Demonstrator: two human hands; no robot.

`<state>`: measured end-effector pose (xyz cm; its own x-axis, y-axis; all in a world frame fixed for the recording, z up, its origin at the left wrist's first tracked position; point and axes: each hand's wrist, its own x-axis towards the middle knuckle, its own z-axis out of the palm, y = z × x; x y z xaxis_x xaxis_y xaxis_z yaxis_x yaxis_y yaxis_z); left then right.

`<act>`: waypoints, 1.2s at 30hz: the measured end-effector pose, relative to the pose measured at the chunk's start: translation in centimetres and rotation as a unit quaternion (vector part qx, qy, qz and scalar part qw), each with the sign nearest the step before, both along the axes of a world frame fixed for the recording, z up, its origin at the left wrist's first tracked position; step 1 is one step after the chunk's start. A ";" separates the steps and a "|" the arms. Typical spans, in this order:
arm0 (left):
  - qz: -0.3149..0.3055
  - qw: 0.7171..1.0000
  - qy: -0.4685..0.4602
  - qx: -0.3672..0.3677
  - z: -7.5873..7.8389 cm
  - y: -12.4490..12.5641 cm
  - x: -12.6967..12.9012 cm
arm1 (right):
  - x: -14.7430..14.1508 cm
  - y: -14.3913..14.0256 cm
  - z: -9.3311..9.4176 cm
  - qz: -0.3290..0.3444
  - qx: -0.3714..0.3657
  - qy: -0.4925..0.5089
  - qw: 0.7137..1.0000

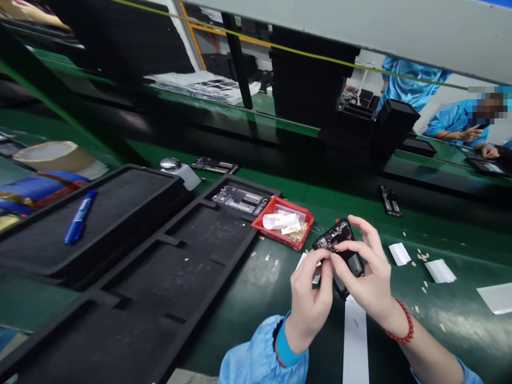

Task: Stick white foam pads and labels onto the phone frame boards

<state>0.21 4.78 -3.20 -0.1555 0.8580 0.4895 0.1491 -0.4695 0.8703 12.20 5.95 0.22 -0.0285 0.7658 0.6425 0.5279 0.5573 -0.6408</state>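
Right, here is how your bench stands, line by line.

Phone body: you've got the opened phone [338,245] up off the green belt [248,288], tilted, its bare circuit side facing you, just in front of the red tray.

Right hand: your right hand [370,277] wraps the phone from the right, fingers curled over its top edge and thumb pressed on the near face. A red bead bracelet [402,322] sits on that wrist.

Left hand: your left hand [310,290] comes in from below, thumb and forefinger pinched tight at the phone's lower left edge. Whether something tiny sits in that pinch, I cannot tell.

Red tray: the red tray [282,221] lies on the belt just beyond the phone, with crumpled white paper scraps in it.

Black foam tray: the long black foam tray [168,282] runs along your left, one phone board [240,200] in its far compartment.

Second tray: another black tray [100,224] further left carries a blue marker [79,217].

Belt litter: white paper slips [439,270] and small pale crumbs lie to the right of your hands.

Loose part: one dark phone frame [390,201] lies alone on the belt, well apart, beyond your right hand.

Across the line: a person in a blue smock [456,120] works at the far bench.
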 end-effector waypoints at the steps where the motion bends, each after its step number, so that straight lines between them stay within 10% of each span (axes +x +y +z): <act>1: 0.001 1.000 0.005 0.006 0.0 0.0 0.0 | 0.0 0.0 0.0 0.004 -0.001 0.001 1.000; 25: 0.036 0.996 0.038 0.066 0.6 0.0 -0.8 | 1.1 0.9 1.8 0.085 0.079 -0.221 0.968; 30: 0.036 0.999 -0.025 0.032 0.2 -0.1 -1.0 | 2.0 1.5 2.8 0.135 0.055 -0.060 0.987; 36: 0.124 0.987 -0.103 0.026 -1.1 0.0 -0.2 | 0.6 8.9 1.6 0.093 -0.022 0.010 0.995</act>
<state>0.06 4.76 -4.26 -0.4579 0.7562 0.4674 0.0874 -0.4849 0.8702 12.77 14.88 1.84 -0.1599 0.7764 0.6096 0.4057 0.6147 -0.6764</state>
